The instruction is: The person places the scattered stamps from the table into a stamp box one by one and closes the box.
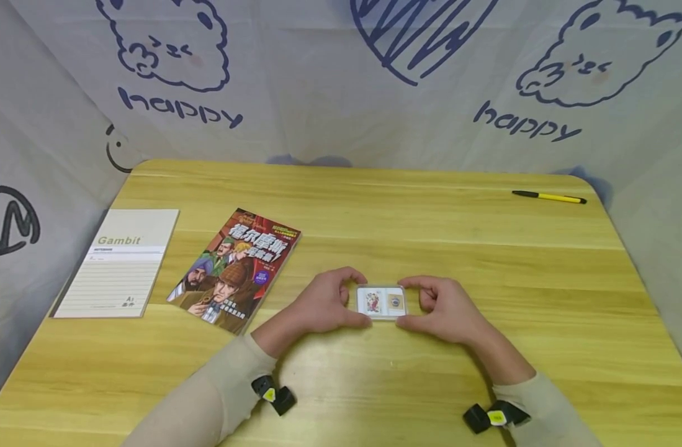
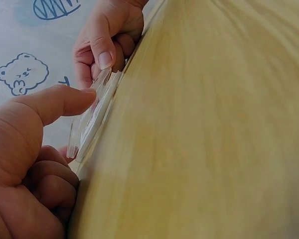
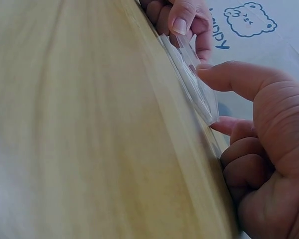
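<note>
A small clear plastic case [image 1: 381,302] lies low over the table between the two hands. Inside it show a white card with a colourful figure and a tan square with a round blue mark. My left hand [image 1: 326,302] pinches its left end between thumb and index finger, and my right hand [image 1: 445,308] does the same at the right end. In the left wrist view, the transparent lid [image 2: 79,130] stands at a slight angle to the white lower part [image 2: 100,118], with a thin gap between. The right wrist view shows the lid [image 3: 202,82] edge-on, with the thumb on its near edge.
Left of the hands lies a comic-style book [image 1: 234,273] with a red cover, close to the left forearm. Farther left is a pale notebook [image 1: 117,264]. A yellow and black pen [image 1: 549,197] lies near the far right corner of the wooden table [image 1: 408,217]. Printed white cloth [image 1: 313,81] hangs behind.
</note>
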`<control>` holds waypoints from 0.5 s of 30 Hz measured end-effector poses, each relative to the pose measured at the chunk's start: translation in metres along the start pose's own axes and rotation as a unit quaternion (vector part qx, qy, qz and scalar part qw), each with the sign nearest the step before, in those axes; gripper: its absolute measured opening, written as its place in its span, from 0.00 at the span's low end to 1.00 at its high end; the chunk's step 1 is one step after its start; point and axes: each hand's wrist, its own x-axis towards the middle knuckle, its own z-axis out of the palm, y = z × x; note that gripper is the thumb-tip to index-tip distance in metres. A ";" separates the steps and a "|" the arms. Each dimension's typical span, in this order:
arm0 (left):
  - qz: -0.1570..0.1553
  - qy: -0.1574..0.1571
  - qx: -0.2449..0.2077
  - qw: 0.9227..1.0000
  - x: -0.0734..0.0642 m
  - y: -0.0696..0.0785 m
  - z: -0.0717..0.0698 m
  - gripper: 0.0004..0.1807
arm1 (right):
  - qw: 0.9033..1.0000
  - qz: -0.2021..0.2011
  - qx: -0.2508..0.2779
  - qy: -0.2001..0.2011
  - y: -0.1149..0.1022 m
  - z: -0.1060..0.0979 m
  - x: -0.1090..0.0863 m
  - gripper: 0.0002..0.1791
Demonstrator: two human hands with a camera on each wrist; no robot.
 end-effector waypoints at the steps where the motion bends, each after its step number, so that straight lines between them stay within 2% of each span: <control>1: 0.001 0.001 0.001 1.000 0.000 -0.001 0.000 0.36 | 1.000 -0.001 0.000 0.000 0.000 0.000 0.000 0.33; 15: 0.010 0.008 0.024 1.000 0.000 0.000 0.001 0.37 | 1.000 0.003 -0.002 0.017 0.000 0.001 0.000 0.32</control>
